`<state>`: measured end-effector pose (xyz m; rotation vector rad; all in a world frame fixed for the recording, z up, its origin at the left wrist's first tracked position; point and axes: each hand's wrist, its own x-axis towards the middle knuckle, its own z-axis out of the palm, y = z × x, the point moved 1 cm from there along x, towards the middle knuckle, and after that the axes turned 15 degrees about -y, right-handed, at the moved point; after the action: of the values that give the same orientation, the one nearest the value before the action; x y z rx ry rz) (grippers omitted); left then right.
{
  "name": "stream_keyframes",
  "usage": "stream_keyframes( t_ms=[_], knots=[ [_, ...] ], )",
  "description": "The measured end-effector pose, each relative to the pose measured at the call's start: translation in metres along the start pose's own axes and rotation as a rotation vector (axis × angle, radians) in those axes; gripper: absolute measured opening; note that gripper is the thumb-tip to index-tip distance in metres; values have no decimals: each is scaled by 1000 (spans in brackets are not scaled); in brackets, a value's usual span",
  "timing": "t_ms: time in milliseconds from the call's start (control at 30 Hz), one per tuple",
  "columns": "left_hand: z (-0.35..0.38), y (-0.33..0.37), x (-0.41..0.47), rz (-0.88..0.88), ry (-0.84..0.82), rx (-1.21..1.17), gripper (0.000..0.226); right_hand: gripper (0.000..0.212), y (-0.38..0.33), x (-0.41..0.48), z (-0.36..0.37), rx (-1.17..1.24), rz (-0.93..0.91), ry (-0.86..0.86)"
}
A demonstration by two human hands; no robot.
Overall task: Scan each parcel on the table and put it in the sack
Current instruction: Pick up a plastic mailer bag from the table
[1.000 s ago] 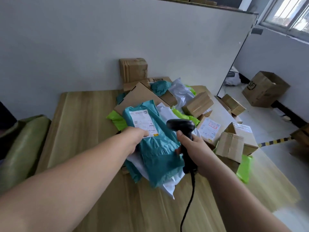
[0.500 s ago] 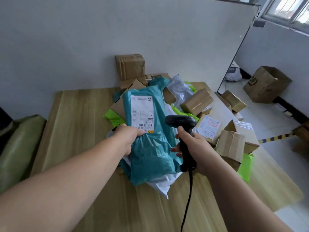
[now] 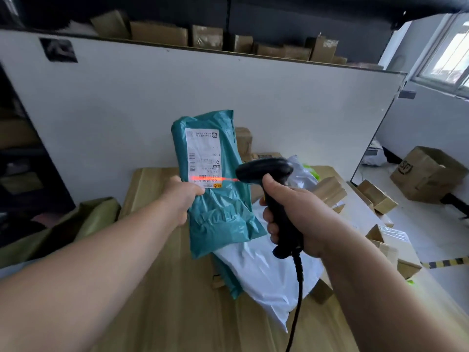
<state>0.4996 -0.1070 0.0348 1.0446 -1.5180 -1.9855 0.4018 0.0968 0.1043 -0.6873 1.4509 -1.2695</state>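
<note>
Now | left hand [image 3: 181,199] grips teal parcel [image 3: 220,214] | right hand [image 3: 299,219] grips scanner [image 3: 264,170] | barcode [image 3: 206,178] red-lit

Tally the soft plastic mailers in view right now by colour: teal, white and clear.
Teal: 2, the held teal mailer in the left hand and a lower teal mailer beneath the white mailer
White: 1
Clear: 1, the clear bag behind the scanner
Total: 4
Lime green scraps are too hidden to count.

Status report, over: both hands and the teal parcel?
Left hand grips teal parcel, held upright. Right hand grips scanner, red beam on label barcode. Nothing in the way.
</note>
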Motion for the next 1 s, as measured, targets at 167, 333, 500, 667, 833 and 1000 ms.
stream_keyframes(
  t_ms=[167, 333, 500, 667, 833, 1000],
  knots=[
    [-46, 11, -10, 4, 62, -28, 33, 48, -17, 13, 42, -58, -9, -73],
    [-88, 15, -17, 42, 89, -85, 37, 48, -27, 23, 80, -90, 21, -114],
    [-125, 15, -17, 68, 98, -119, 36, 48, -32, 35, 117, -145, 6, -152],
    [-166, 14, -18, 55, 114, -135, 31, 50, -34, 55, 155, -152, 11, -134],
    [-237, 19, -21, 111, 180, -13, 38, 48, -23, 85, 202, -123, 67, -134],
    [-332, 20, -18, 102, 386, 272, 24, 51, -5, 122, 248, -94, 152, -145]
  ],
)
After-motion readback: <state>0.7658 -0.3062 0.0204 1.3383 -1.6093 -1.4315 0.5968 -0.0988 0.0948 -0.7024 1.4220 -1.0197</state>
